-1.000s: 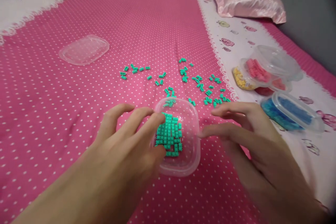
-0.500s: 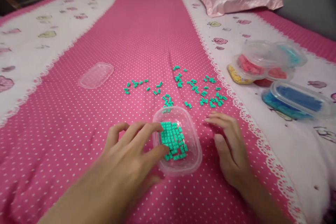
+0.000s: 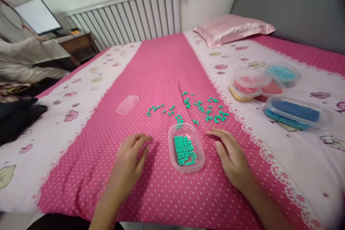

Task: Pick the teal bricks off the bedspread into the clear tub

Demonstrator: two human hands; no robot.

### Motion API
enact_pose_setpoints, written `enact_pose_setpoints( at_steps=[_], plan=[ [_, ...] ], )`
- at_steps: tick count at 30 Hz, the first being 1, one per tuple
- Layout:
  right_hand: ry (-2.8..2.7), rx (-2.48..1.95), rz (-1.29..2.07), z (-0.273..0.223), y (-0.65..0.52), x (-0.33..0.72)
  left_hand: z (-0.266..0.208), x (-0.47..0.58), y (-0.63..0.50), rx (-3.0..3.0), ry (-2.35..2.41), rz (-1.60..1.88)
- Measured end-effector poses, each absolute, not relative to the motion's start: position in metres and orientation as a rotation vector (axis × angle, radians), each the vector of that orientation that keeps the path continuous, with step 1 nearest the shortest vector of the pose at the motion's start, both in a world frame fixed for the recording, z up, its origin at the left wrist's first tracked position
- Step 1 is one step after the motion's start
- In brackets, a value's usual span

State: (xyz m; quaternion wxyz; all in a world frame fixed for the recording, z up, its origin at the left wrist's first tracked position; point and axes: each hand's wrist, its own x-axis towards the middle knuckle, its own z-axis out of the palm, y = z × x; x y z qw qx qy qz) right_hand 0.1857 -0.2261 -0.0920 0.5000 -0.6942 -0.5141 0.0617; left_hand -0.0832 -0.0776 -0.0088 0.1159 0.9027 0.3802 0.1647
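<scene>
A clear plastic container [image 3: 199, 158] rests on the pink dotted bedspread, with small green bricks [image 3: 183, 148] lined up in rows inside it. To its left hovers my left hand [image 3: 132, 156], thumb and fingers apart, holding nothing. My right hand [image 3: 230, 156] is just right of the container, its thumb and fingers apart with nothing between them. More loose green bricks [image 3: 208, 112] lie scattered beyond the container. A clear lid [image 3: 127, 104] lies flat on the bed, farther back and to the left.
Lidded tubs with yellow and red contents [image 3: 241, 95], turquoise contents [image 3: 281, 73] and blue contents [image 3: 295, 111] sit at the right. A pink pillow [image 3: 233, 28] lies at the back. Behind the bed are a radiator [image 3: 129, 18] and a monitor [image 3: 39, 16] on a desk.
My left hand has pulled out of the container and moved left of it. My right hand stays on the right side. The head view has tilted up, showing more of the room.
</scene>
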Motion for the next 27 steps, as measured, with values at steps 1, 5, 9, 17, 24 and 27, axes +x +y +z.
enact_pose_setpoints(
  at_steps=[1, 5, 9, 17, 24, 27],
  plan=[
    [-1.244, -1.676, 0.148, -0.093, -0.226, 0.186, -0.011, -0.083, -0.074, 2.659, 1.157, 0.478],
    [-1.227, -1.656, 0.155, -0.097, -0.225, 0.186, -0.018, -0.068, -0.034, 2.686, 1.293, 0.49],
    [-1.202, -1.652, 0.169, -0.098, -0.225, 0.187, -0.026, -0.042, 0.008, 2.694, 1.351, 0.465],
    [-1.196, -1.694, 0.147, -0.091, -0.227, 0.184, -0.024, -0.027, 0.015, 2.587, 1.341, 0.538],
    [-1.393, -1.695, 0.341, -0.01, -0.216, 0.173, 0.027, -0.021, -0.068, 2.54, 0.556, 0.6],
    [-1.542, -1.73, 0.553, 0.024, -0.202, 0.168, 0.028, -0.008, -0.09, 2.596, 0.458, 0.673]
  ],
)
